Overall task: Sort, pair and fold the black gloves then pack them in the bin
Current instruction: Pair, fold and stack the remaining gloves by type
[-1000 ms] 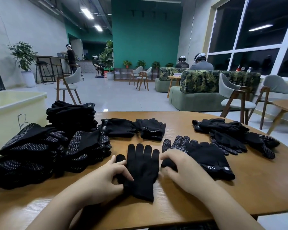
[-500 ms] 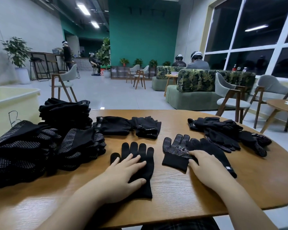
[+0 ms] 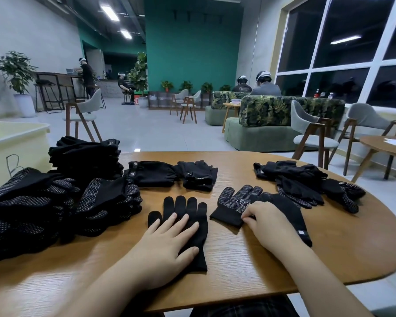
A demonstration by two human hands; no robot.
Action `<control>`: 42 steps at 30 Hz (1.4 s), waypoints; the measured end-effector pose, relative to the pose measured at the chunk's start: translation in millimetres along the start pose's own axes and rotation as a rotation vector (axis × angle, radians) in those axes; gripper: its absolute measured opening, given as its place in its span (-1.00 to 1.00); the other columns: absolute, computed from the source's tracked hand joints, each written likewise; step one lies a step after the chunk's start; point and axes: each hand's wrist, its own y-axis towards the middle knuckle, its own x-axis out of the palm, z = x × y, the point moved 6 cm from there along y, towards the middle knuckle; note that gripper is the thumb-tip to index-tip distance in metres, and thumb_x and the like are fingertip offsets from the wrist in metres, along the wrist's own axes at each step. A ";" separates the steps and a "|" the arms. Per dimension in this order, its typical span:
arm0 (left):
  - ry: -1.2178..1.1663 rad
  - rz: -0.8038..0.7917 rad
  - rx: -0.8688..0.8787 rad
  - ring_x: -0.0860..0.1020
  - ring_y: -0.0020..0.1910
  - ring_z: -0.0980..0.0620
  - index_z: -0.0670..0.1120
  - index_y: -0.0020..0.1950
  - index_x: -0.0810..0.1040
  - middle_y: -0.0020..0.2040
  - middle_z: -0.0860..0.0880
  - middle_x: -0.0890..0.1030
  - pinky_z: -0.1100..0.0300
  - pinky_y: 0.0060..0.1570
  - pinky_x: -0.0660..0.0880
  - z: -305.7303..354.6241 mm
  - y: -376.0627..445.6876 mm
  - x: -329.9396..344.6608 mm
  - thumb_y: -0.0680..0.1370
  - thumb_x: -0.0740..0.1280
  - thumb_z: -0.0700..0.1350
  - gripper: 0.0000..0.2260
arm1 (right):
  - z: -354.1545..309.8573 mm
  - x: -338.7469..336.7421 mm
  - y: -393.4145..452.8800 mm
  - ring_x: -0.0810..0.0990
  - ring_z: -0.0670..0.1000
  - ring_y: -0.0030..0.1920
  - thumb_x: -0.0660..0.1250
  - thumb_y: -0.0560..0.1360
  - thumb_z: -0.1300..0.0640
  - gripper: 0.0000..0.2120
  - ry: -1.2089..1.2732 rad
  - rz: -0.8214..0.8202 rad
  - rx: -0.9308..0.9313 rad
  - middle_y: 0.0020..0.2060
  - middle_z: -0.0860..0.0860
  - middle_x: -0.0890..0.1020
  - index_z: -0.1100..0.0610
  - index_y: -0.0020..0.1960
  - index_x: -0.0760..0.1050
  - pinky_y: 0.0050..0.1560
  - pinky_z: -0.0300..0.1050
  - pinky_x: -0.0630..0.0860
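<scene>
- Where the left hand [image 3: 167, 243] is laid, a plain black glove [image 3: 192, 216] is pressed flat on the wooden table [image 3: 238, 266]; the hand's fingers are held straight and spread, palm down, and nothing is gripped.
- The plain glove is positioned with its fingers pointing away from the person and its cuff toward the table's near edge.
- The right hand [image 3: 270, 225] is placed on a second plain black glove [image 3: 290, 211] just to the right, which carries a small white tag near its cuff; the fingertips are curled and the fabric is pinched at its left edge.
- A dotted-grip glove [image 3: 233, 202] is located beside and partly under that second glove, palm side up, with its cuff touching the right hand's fingertips.
- Behind both hands, two bundled black gloves [image 3: 169, 173] are set side by side at the table's middle.
- A loose heap of unsorted gloves [image 3: 306, 181] is found at the right rear of the table.
- Stacks of dotted gloves [image 3: 55, 211] are arranged along the left side, with a taller stack of plain gloves [image 3: 85, 156] behind them.
- A pale yellow bin [image 3: 14, 143] is seen at the far left, just beside the table's edge.
</scene>
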 end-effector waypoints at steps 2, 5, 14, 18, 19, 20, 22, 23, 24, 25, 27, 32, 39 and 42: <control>-0.030 0.031 0.004 -0.30 0.48 0.18 0.26 0.51 -0.11 0.53 0.18 -0.21 0.16 0.43 -0.31 -0.8 -0.9 0.7 0.28 -0.35 0.41 -0.21 | 0.0 2.5 0.4 0.43 -0.04 0.10 0.19 0.59 0.09 -0.86 -0.015 0.019 0.018 0.00 -0.10 0.53 0.01 0.00 0.53 0.09 -0.14 0.40; -0.099 0.082 0.010 -0.22 0.49 0.22 0.27 0.49 0.05 0.53 0.21 -0.10 0.20 0.45 -0.27 -2.2 -2.0 -0.4 0.57 -0.03 0.28 -0.52 | 1.2 2.7 -3.2 0.43 -0.04 0.12 0.18 0.56 0.15 -0.86 0.017 0.031 0.036 0.00 -0.12 0.48 -0.01 0.07 0.45 0.11 -0.14 0.40; -0.221 0.322 0.101 0.34 0.31 0.21 0.14 0.35 0.40 0.32 0.22 0.39 0.25 0.33 0.26 21.6 27.8 -35.2 0.56 0.26 0.02 -0.66 | 10.4 1.4 -5.5 0.35 -0.04 0.26 0.17 0.56 0.09 -0.70 -0.027 0.052 0.104 0.21 -0.18 0.50 -0.12 0.26 0.44 0.25 -0.04 0.23; -0.072 0.208 0.109 0.37 0.32 0.04 0.10 0.41 0.32 0.35 0.08 0.42 0.09 0.30 0.31 51.9 71.4 -29.5 0.54 0.25 0.06 -0.57 | 10.5 -3.5 -10.5 0.37 0.00 0.25 0.18 0.53 0.16 -0.65 0.059 0.044 0.112 0.17 -0.08 0.49 -0.12 0.26 0.44 0.28 -0.08 0.21; -0.040 0.171 0.083 0.38 0.31 0.00 0.09 0.42 0.30 0.35 0.04 0.43 0.05 0.28 0.33 55.6 80.6 -25.7 0.53 0.25 0.09 -0.55 | 10.8 -3.5 -11.0 0.38 0.01 0.24 0.18 0.52 0.16 -0.64 0.078 0.043 0.113 0.16 -0.07 0.48 -0.13 0.26 0.44 0.28 -0.09 0.22; -0.013 0.135 0.059 0.39 0.30 -0.04 0.08 0.41 0.30 0.34 0.01 0.43 0.02 0.26 0.35 58.6 87.5 -21.9 0.53 0.25 0.11 -0.54 | 11.2 -3.2 -11.1 0.38 0.01 0.23 0.18 0.52 0.17 -0.64 0.093 0.044 0.112 0.16 -0.07 0.48 -0.13 0.26 0.44 0.28 -0.09 0.23; 0.042 0.117 0.039 0.42 0.25 -0.07 0.04 0.36 0.37 0.27 -0.03 0.46 0.02 0.20 0.38 62.9 94.6 -18.2 0.54 0.25 0.11 -0.59 | 13.2 -0.4 -10.5 0.40 0.01 0.23 0.18 0.50 0.19 -0.62 0.122 0.047 0.109 0.18 -0.09 0.48 -0.14 0.24 0.45 0.28 -0.10 0.24; 0.063 0.137 0.042 0.43 0.22 -0.08 0.01 0.30 0.42 0.22 -0.04 0.48 0.04 0.16 0.39 64.7 95.1 -18.6 0.55 0.24 0.08 -0.65 | 14.1 0.6 -10.3 0.40 0.01 0.23 0.18 0.49 0.20 -0.62 0.134 0.046 0.109 0.19 -0.11 0.49 -0.15 0.23 0.45 0.28 -0.09 0.26; 0.080 0.169 0.051 0.44 0.19 -0.08 -0.01 0.24 0.46 0.18 -0.05 0.48 0.05 0.11 0.39 66.2 94.9 -19.8 0.57 0.22 0.02 -0.73 | 14.7 1.1 -9.9 0.41 0.01 0.23 0.18 0.49 0.20 -0.62 0.140 0.046 0.110 0.20 -0.12 0.50 -0.14 0.23 0.45 0.28 -0.09 0.27; 0.094 0.203 0.058 0.44 0.17 -0.09 -0.03 0.19 0.47 0.15 -0.06 0.49 0.06 0.07 0.38 67.5 93.9 -21.2 0.58 0.19 -0.04 -0.78 | 15.1 1.3 -9.4 0.42 0.00 0.24 0.19 0.48 0.20 -0.62 0.140 0.051 0.108 0.21 -0.14 0.50 -0.13 0.23 0.44 0.28 -0.10 0.28; 0.104 0.256 0.058 0.45 0.14 -0.10 -0.07 0.14 0.45 0.13 -0.07 0.49 0.05 0.02 0.38 68.5 92.3 -23.5 0.58 0.14 -0.13 -0.82 | 15.4 1.0 -8.5 0.43 -0.03 0.24 0.20 0.48 0.19 -0.63 0.125 0.067 0.113 0.22 -0.14 0.50 -0.08 0.24 0.43 0.28 -0.11 0.29; -0.026 0.437 -0.001 0.51 0.01 -0.13 -0.06 0.12 0.36 0.11 -0.03 0.45 0.01 -0.11 0.45 62.5 84.9 -43.1 0.59 0.12 -0.10 -0.87 | 19.7 1.6 -7.7 0.44 -0.01 0.23 0.18 0.49 0.15 -0.63 0.042 0.084 0.178 0.21 -0.07 0.51 -0.01 0.28 0.39 0.23 -0.09 0.32; -0.376 0.548 0.051 0.45 -0.22 -0.02 -0.01 0.01 0.36 -0.14 0.04 0.47 0.08 -0.20 0.38 48.1 69.3 -62.0 0.59 0.13 -0.14 -0.94 | 19.6 1.2 -8.2 0.43 0.01 0.27 0.09 0.54 0.22 -0.58 0.003 0.094 0.187 0.29 -0.06 0.48 0.01 0.37 0.35 0.26 -0.10 0.31; -0.485 0.548 0.088 0.51 -0.13 0.00 0.07 -0.03 0.35 -0.10 0.02 0.56 0.07 -0.12 0.45 41.3 65.7 -59.8 0.58 0.16 -0.14 -0.91 | 20.1 0.3 -8.3 0.45 0.01 0.26 0.08 0.55 0.23 -0.59 -0.016 0.102 0.210 0.28 -0.06 0.49 0.02 0.36 0.37 0.26 -0.10 0.32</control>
